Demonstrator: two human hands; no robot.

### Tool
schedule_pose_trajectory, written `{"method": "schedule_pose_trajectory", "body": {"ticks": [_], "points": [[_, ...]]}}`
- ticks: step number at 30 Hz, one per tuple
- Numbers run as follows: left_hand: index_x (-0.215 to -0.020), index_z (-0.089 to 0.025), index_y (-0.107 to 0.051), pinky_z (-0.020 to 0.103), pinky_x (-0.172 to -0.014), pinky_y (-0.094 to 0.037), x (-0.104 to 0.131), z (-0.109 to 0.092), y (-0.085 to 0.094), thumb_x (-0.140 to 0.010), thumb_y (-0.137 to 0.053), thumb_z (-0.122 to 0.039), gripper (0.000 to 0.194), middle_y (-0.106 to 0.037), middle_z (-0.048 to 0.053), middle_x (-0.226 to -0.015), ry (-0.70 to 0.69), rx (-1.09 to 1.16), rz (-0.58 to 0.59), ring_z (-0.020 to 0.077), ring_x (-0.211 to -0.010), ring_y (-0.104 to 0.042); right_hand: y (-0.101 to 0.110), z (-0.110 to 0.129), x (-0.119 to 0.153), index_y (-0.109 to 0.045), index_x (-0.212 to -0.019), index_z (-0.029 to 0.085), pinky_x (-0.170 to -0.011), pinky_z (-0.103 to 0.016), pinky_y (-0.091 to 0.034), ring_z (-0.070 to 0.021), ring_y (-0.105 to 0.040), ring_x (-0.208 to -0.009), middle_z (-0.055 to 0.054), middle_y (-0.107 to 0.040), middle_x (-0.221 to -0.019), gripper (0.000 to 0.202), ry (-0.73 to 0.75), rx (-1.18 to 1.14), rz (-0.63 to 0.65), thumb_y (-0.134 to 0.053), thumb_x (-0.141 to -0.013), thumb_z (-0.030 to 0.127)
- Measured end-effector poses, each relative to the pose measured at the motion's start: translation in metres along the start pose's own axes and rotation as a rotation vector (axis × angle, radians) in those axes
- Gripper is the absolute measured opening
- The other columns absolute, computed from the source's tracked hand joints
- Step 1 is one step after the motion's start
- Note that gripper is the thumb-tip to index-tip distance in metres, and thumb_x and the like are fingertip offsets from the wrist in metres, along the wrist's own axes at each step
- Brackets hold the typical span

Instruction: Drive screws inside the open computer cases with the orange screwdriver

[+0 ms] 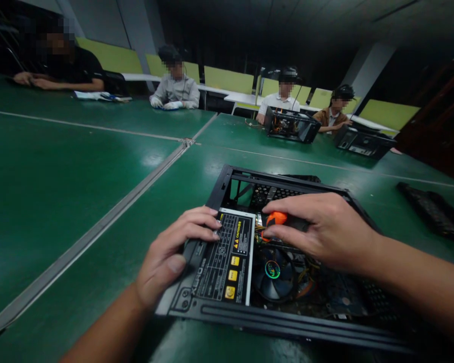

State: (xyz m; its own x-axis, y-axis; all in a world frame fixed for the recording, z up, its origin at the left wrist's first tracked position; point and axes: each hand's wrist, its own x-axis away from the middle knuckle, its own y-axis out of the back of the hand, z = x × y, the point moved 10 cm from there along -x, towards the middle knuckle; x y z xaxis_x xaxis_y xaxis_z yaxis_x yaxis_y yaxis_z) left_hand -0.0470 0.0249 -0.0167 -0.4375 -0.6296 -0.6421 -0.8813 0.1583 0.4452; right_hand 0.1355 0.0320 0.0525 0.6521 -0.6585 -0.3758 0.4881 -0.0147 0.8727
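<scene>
An opened black computer case (287, 322) lies on its side on the green table. My left hand (174, 247) rests on the case's left end, fingers stretched over the edge of the labelled power supply (227, 267) and thumb nearer to me. Between the thumb and fingers of my right hand (321, 229) is the orange and black handle of a screwdriver (277, 219), held over the inside of the case. Its shaft and tip are hidden. Just below, nearer to me, sits a round cooling fan (273, 272) with wires beside it.
A dark panel (435, 212) lies on the table at the right. Across the table sit several people; two have computer cases (291, 125) in front of them. A metal strip (109, 217) runs along a table joint at the left.
</scene>
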Motion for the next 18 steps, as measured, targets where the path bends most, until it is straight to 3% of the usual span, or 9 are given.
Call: {"method": "schedule_pose_trajectory", "body": {"ticks": [3,5,7,9,11,13,14,15,18], "points": [[-0.104,-0.022,-0.070,0.048,-0.106,-0.041,-0.003,-0.003,0.004,-0.092,-0.043,-0.056,0.046,-0.070,0.012,-0.110,0.011,-0.015,0.003,0.0315,-0.117,-0.057,-0.011,0.011,0.002,-0.062,-0.128,0.020,-0.098,-0.032,-0.050,-0.0187,-0.065,-0.112,-0.005,-0.068,-0.124,0.036,0.028,-0.134,0.149,-0.057,-0.093,0.015],[-0.100,-0.022,-0.071,0.048,-0.107,-0.042,-0.011,-0.009,0.008,-0.090,-0.048,-0.053,0.039,-0.072,0.011,-0.107,0.032,-0.075,0.047,0.0309,-0.114,-0.059,-0.001,0.014,0.006,-0.059,-0.131,0.021,-0.101,-0.035,-0.048,-0.0192,-0.061,-0.117,-0.006,-0.066,-0.127,0.038,0.021,-0.204,0.131,-0.054,-0.094,0.014],[-0.096,-0.024,-0.072,0.049,-0.108,-0.042,-0.027,-0.019,0.007,-0.088,-0.055,-0.045,0.028,-0.073,0.007,-0.103,0.080,-0.221,0.143,0.0281,-0.107,-0.064,0.038,0.004,0.016,-0.059,-0.129,0.020,-0.098,-0.037,-0.049,-0.0213,-0.062,-0.114,-0.007,-0.066,-0.125,0.034,-0.053,-0.273,-0.079,-0.052,-0.095,0.017],[-0.092,-0.024,-0.073,0.045,-0.101,-0.048,-0.049,-0.036,-0.004,-0.086,-0.061,-0.040,0.021,-0.075,0.003,-0.095,0.137,-0.412,0.271,0.0241,-0.094,-0.067,0.091,-0.016,0.046,-0.060,-0.122,0.021,-0.086,-0.036,-0.053,-0.0202,-0.067,-0.095,-0.007,-0.067,-0.110,0.030,-0.138,-0.456,-0.396,-0.046,-0.096,0.017],[-0.090,-0.024,-0.074,0.036,-0.087,-0.054,-0.071,-0.057,-0.030,-0.086,-0.060,-0.039,0.021,-0.074,0.002,-0.089,0.180,-0.561,0.418,0.0207,-0.083,-0.068,0.131,-0.042,0.093,-0.061,-0.109,0.023,-0.068,-0.032,-0.054,-0.0127,-0.060,-0.059,-0.001,-0.063,-0.085,0.029,-0.193,-0.707,-0.675,-0.039,-0.094,0.012],[-0.089,-0.022,-0.075,0.029,-0.075,-0.055,-0.088,-0.077,-0.072,-0.090,-0.055,-0.038,0.026,-0.074,0.005,-0.087,0.201,-0.651,0.593,0.0197,-0.079,-0.069,0.143,-0.072,0.144,-0.061,-0.099,0.023,-0.054,-0.029,-0.049,-0.0073,-0.041,-0.038,0.005,-0.052,-0.066,0.022,-0.309,-0.805,-0.826,-0.044,-0.091,0.011],[-0.088,-0.022,-0.076,0.028,-0.073,-0.054,-0.093,-0.082,-0.097,-0.091,-0.054,-0.038,0.028,-0.075,0.006,-0.086,0.212,-0.699,0.698,0.0203,-0.079,-0.069,0.139,-0.087,0.167,-0.063,-0.097,0.022,-0.047,-0.027,-0.045,-0.0068,-0.038,-0.035,0.006,-0.049,-0.060,0.015,-0.398,-0.768,-0.846,-0.052,-0.090,0.015],[-0.085,-0.021,-0.076,0.030,-0.072,-0.054,-0.094,-0.083,-0.122,-0.091,-0.054,-0.041,0.031,-0.075,0.007,-0.083,0.236,-0.762,0.806,0.0218,-0.077,-0.070,0.126,-0.104,0.187,-0.065,-0.099,0.021,-0.044,-0.025,-0.043,-0.0105,-0.048,-0.040,0.005,-0.050,-0.058,0.012,-0.542,-0.704,-0.795,-0.061,-0.088,0.022],[-0.080,-0.016,-0.077,0.037,-0.069,-0.056,-0.090,-0.065,-0.179,-0.083,-0.057,-0.058,0.047,-0.075,0.014,-0.078,0.327,-0.956,1.073,0.0296,-0.073,-0.072,0.072,-0.137,0.229,-0.069,-0.113,0.014,-0.062,-0.032,-0.057,-0.0222,-0.067,-0.071,-0.004,-0.066,-0.072,0.046,-0.783,-0.608,-0.627,-0.071,-0.082,0.048]]}}
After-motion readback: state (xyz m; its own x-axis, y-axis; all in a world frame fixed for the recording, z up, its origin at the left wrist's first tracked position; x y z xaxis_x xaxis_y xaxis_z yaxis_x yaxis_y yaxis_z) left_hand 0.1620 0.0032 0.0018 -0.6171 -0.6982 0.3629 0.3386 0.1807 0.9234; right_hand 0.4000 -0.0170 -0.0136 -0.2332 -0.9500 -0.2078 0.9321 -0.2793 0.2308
